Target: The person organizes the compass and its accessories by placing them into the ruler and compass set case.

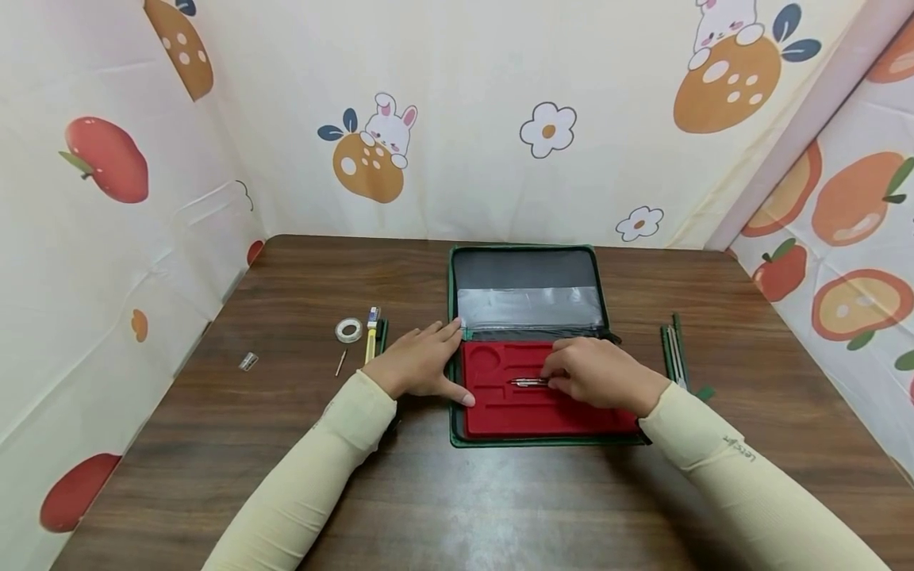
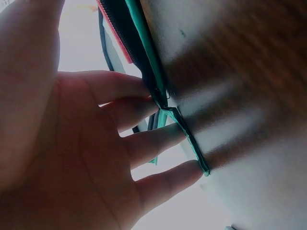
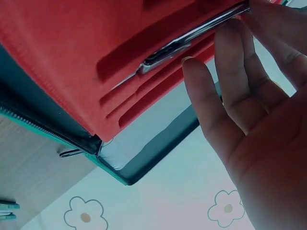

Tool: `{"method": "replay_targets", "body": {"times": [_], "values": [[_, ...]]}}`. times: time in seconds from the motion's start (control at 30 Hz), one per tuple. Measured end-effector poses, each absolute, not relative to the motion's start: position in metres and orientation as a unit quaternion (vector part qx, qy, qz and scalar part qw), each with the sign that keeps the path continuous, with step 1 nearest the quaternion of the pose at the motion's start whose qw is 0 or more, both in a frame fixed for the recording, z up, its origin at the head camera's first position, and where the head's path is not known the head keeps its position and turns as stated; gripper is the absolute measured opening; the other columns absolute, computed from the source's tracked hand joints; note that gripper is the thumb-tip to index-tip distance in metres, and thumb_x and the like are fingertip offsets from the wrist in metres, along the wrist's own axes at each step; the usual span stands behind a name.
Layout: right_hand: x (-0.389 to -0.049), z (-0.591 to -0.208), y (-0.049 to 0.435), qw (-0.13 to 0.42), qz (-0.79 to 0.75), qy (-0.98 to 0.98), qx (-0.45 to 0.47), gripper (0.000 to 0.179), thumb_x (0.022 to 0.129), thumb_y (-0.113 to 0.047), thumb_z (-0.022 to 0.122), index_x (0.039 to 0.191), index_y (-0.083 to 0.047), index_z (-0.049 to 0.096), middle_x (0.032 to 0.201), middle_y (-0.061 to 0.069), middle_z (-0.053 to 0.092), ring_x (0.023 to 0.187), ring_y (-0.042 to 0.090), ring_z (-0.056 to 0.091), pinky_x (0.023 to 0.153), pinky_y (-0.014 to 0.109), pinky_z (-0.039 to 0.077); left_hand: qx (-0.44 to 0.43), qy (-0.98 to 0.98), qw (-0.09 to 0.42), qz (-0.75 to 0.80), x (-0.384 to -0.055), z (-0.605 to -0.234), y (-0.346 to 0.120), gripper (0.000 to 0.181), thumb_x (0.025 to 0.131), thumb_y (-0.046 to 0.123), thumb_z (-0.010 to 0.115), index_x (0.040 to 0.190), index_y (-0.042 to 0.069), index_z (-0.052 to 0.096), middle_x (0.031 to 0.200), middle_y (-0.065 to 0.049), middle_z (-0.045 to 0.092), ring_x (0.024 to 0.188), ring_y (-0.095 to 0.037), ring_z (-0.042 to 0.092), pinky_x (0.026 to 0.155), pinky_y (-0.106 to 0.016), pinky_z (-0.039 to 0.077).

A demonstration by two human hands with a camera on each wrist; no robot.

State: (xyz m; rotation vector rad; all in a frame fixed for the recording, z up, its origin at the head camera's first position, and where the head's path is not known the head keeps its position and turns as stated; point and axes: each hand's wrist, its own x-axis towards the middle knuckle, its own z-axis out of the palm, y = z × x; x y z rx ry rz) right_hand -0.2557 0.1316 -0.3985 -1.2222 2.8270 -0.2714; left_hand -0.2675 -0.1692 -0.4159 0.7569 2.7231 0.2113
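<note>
An open green zip case (image 1: 524,266) lies on the table with a red moulded tray (image 1: 500,420) in its near half. A slim silver drawing compass (image 1: 527,382) is at the tray's middle slots, its far end covered by my right hand (image 1: 600,373). In the right wrist view, thumb and forefinger pinch one end of the compass (image 3: 201,31), which lies along a slot. My left hand (image 1: 417,361) rests at the case's left edge, fingers spread and thumb over the red tray's edge. In the left wrist view its fingertips touch the green edging (image 2: 192,139).
To the left lie a white tape roll (image 1: 339,330), a short thin stick (image 1: 341,362), a yellow pen-like tool (image 1: 371,333) and a small metal sharpener (image 1: 248,362). Several green pencils (image 1: 667,353) lie right of the case. Patterned cloth (image 1: 464,159) hangs behind the table (image 1: 464,507).
</note>
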Motion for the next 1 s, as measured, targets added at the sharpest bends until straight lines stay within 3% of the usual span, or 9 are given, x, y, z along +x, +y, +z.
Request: {"method": "replay_targets", "body": {"times": [0.3, 0.73, 1.0], "values": [[-0.2560, -0.4008, 0.1330, 0.026, -0.096, 0.913, -0.395, 0.012, 0.088, -0.014, 0.077, 0.098, -0.020, 0.079, 0.091, -0.008, 0.064, 0.081, 0.008, 0.061, 0.073, 0.034, 0.056, 0.258, 0.950, 0.159, 0.080, -0.2656, -0.4150, -0.1685, 0.113, 0.077, 0.078, 0.065, 0.159, 0.010, 0.028, 0.167, -0.004, 0.013, 0.151, -0.034, 0.017, 0.119, -0.052, 0.020], [-0.2552, -0.4050, 0.1264, -0.008, -0.055, 0.916, -0.398, 0.007, 0.085, -0.018, 0.080, 0.085, -0.024, 0.076, 0.082, -0.010, 0.060, 0.066, 0.005, 0.051, 0.063, 0.027, 0.052, 0.258, 0.951, 0.159, 0.071, -0.2668, -0.4170, -0.1678, 0.114, 0.077, 0.079, 0.064, 0.160, 0.011, 0.026, 0.167, -0.004, 0.012, 0.151, -0.033, 0.017, 0.119, -0.051, 0.020], [-0.2543, -0.4042, 0.1275, -0.001, -0.069, 0.922, -0.381, 0.007, 0.086, -0.020, 0.080, 0.091, -0.025, 0.078, 0.085, -0.010, 0.063, 0.070, 0.006, 0.055, 0.068, 0.031, 0.055, 0.262, 0.950, 0.153, 0.071, -0.2671, -0.4179, -0.1683, 0.113, 0.077, 0.079, 0.064, 0.160, 0.011, 0.027, 0.167, -0.004, 0.013, 0.151, -0.034, 0.017, 0.119, -0.051, 0.021]]}}
